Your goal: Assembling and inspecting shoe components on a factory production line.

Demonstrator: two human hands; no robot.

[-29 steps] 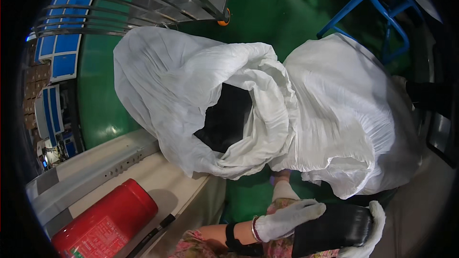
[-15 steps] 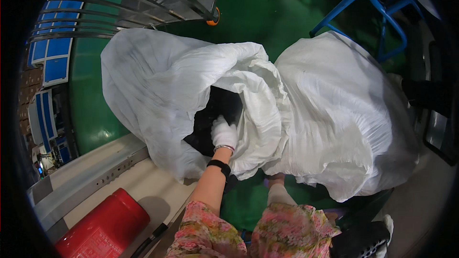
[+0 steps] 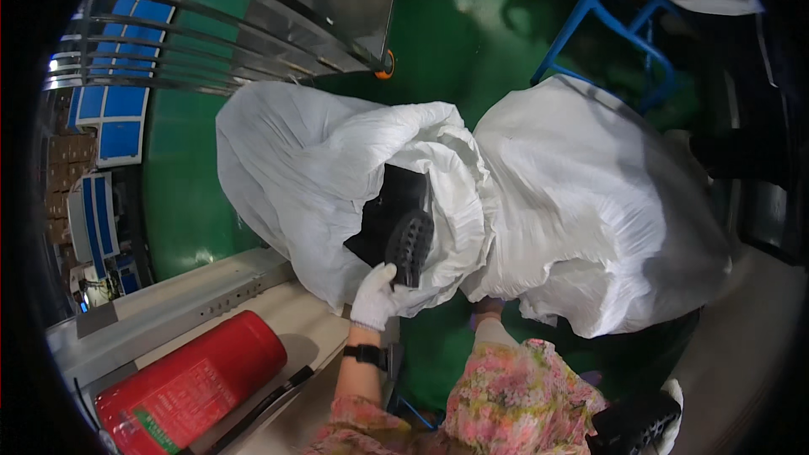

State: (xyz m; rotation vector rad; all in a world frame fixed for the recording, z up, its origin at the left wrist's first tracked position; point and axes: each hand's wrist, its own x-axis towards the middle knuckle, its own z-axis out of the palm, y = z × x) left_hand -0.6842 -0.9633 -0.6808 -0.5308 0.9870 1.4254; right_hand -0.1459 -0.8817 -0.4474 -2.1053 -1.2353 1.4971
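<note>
My left hand (image 3: 373, 298), in a white glove, is closed on the lower end of a black shoe sole (image 3: 411, 244) with rows of knobs or holes. It holds the sole at the mouth of a white woven sack (image 3: 295, 168). Dark contents (image 3: 383, 206) show inside the opening, too dark to make out singly. Low at the right, my right hand (image 3: 672, 421), also white-gloved, is partly hidden behind a similar black sole (image 3: 634, 425) that it grips. A second full white sack (image 3: 590, 202) leans against the first on its right.
A red fire extinguisher (image 3: 198, 379) lies near left beside a metal rail (image 3: 177, 312). Beyond the sacks are a barred metal cart (image 3: 337, 13) with an orange caster and a blue-framed stool (image 3: 607, 0). The floor (image 3: 190, 194) is green.
My left hand has drawn back out of the sack toward me, bringing a black sole into view. The view has shifted slightly; my right hand stays low at the right with its sole.
</note>
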